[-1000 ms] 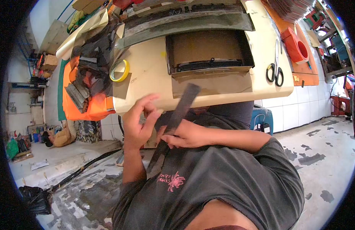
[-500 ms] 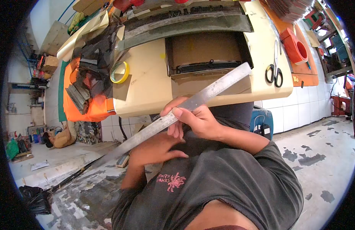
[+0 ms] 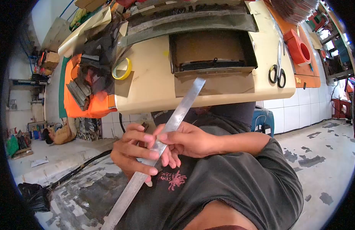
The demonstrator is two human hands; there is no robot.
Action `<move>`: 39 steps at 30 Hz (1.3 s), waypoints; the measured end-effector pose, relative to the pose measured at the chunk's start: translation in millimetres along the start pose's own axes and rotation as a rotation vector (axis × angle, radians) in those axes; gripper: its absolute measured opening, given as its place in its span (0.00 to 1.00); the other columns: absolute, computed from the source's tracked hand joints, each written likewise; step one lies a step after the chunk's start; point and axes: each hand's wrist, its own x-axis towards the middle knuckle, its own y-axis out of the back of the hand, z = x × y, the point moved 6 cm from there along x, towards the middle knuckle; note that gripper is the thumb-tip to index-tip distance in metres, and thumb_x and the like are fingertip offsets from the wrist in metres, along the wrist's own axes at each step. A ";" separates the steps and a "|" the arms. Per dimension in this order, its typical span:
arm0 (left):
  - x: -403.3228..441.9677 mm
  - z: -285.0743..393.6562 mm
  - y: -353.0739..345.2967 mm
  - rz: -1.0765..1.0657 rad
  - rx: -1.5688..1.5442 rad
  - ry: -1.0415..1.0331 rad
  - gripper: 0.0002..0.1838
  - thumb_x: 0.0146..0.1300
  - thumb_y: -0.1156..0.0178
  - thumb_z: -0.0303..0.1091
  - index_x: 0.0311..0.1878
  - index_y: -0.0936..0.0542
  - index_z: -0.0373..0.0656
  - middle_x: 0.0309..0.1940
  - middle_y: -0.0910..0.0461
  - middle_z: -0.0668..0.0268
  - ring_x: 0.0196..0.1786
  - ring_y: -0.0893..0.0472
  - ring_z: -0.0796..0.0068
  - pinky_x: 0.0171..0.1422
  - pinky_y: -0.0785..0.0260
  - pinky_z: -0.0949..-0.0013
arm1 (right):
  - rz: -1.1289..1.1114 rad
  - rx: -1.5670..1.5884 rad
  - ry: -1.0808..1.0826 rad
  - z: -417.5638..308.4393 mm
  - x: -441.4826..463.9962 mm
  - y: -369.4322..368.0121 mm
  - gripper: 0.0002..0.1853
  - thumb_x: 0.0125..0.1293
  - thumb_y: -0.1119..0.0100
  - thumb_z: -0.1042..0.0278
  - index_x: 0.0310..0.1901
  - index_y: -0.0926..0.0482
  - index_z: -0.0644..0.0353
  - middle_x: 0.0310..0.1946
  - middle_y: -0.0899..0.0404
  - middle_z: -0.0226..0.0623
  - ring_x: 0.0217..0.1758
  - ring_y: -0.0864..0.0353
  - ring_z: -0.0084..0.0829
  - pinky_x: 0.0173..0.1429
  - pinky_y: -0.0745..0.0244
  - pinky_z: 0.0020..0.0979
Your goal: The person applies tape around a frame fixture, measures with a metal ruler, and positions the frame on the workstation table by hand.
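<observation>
Left hand [image 3: 131, 151] just came up, fingers draped over metal ruler [image 3: 179, 113], can't tell if grip's tight. Ruler swung steeper, slants in front of dark shirt [image 3: 231, 176], so both hands on it now. Pink chest print [image 3: 177, 180] maybe "SEMBI", rest unreadable. Right hand [image 3: 189, 141] pinching ruler under thumb.

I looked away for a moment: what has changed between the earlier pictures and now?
The metal strip has swung steeper since half a second ago: its upper end went left, its lower end toward the wearer. The left hand, then below it, now has fingers across it. The right hand still holds it. The scissors, yellow tape roll and open box stay in place.
</observation>
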 end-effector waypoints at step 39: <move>-23.0 -122.6 -28.5 -0.153 0.787 0.336 0.25 0.67 0.29 0.48 0.63 0.12 0.46 0.67 0.14 0.64 0.70 0.19 0.56 0.75 0.33 0.52 | 0.004 -0.188 -0.488 36.2 -11.2 88.0 0.15 0.81 0.43 0.59 0.52 0.15 0.63 0.26 0.13 0.39 0.19 0.18 0.19 0.20 0.27 0.20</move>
